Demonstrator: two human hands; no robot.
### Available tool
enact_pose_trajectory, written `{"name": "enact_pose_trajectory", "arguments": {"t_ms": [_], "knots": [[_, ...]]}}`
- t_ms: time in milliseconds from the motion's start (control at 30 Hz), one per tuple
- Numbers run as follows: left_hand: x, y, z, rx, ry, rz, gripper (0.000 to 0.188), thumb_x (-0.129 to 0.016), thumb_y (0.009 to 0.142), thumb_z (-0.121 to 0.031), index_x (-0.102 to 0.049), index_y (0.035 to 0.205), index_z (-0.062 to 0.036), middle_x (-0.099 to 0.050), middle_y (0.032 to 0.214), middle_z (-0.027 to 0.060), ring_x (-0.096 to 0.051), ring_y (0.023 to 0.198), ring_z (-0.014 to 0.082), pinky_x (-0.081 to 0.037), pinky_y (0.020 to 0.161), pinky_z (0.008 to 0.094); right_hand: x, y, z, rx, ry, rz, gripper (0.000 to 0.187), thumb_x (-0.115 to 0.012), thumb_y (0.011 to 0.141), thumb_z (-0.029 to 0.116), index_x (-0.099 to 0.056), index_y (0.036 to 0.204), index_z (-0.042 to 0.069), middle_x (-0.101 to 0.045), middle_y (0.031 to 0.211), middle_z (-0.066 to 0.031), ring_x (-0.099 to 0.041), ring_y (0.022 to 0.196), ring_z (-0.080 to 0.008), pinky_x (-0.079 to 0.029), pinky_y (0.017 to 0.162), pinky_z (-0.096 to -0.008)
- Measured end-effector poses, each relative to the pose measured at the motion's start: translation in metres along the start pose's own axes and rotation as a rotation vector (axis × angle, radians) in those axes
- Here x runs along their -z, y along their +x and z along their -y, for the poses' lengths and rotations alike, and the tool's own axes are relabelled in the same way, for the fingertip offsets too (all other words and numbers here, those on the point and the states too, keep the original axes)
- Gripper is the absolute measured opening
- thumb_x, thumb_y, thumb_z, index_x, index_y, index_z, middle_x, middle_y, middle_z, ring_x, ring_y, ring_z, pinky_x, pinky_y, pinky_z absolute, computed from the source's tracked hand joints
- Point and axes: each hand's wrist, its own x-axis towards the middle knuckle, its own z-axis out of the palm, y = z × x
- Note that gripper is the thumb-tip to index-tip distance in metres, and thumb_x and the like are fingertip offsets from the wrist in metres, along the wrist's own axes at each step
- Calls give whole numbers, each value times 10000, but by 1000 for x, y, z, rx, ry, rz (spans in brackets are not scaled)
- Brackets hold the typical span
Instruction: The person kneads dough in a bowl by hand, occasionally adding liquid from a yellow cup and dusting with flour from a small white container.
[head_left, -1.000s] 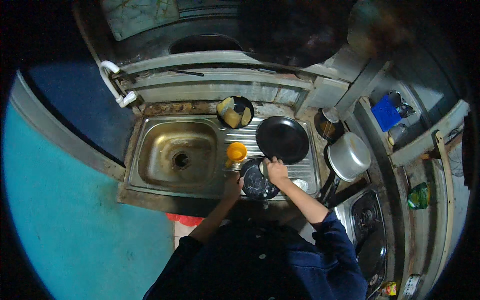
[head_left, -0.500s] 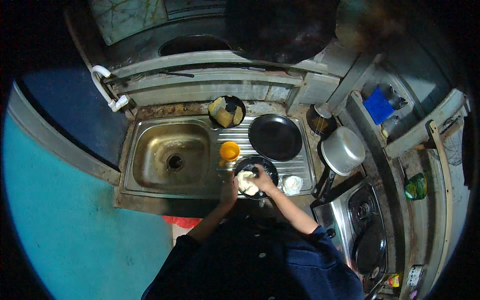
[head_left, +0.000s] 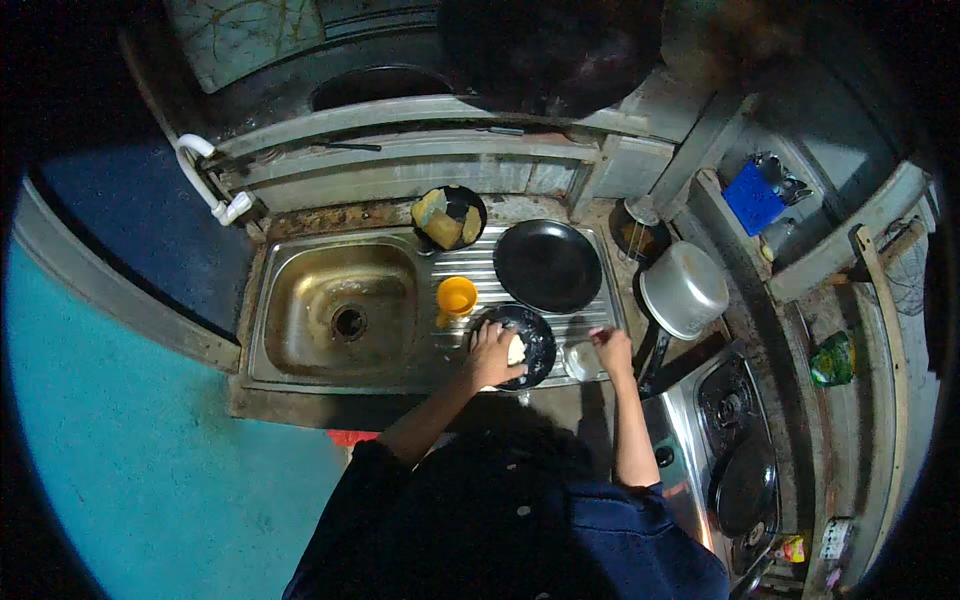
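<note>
In a black plate point(head_left: 541, 345) on the steel drainboard lies pale dough point(head_left: 516, 350), partly covered by my left hand point(head_left: 491, 357). That hand is open, its fingers spread over the dough and the near left part of the plate. White smears mark the plate's dark surface. My right hand point(head_left: 615, 352) is at the right end of the drainboard with its fingertips pinched together. Just left of it is a small see-through bag or tub point(head_left: 582, 361) with whitish contents. Whether the fingers hold any of it is too small to tell.
Behind the plate are an orange cup point(head_left: 457, 296) and a large black pan point(head_left: 549, 266). Sponges point(head_left: 441, 226) lie in a dark dish at the back. The steel sink point(head_left: 280, 330) is left; a silver pot point(head_left: 684, 290) and gas stove point(head_left: 735, 420) stand right.
My right hand has left the dough and moved right to the whitish bag or tub. My left hand has shifted from the dough's side onto its top.
</note>
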Motion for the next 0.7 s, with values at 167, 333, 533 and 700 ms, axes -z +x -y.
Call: {"name": "enact_pose_trajectory", "arguments": {"t_ms": [167,333,533,700], "knots": [[-18,19,-7,13,252,262,675,-669,649,-376,-388,1242,-218,-309,1279,175,-245,1202,404,-248,931,575,-39,-12,-24,-133,-315,157,196,-638,676,134,-592,724,-51,-602,732,-238,-606,732,-365,-493,657,-413],[-26,34,-6,125,231,248,483,-604,716,-371,-458,1134,-180,-409,1225,133,-356,1135,366,-375,817,557,-49,-17,-21,82,-474,258,157,-599,691,102,-574,697,-53,-606,739,-237,-611,732,-368,-507,650,-411],[-22,38,20,211,-192,-8,317,-501,828,-372,-550,916,-72,-594,738,215,-593,742,360,-474,668,405,-30,-20,18,-268,-316,270,134,-521,764,96,-587,782,-20,-604,845,-241,-607,827,-342,-492,729,-411],[-21,34,40,280,-801,76,556,-386,848,-526,-490,1087,-35,-565,1025,179,-560,936,264,-453,749,361,-52,-17,-3,-152,-477,292,164,-476,796,100,-566,880,-8,-595,910,-235,-595,863,-344,-484,750,-408]]}}
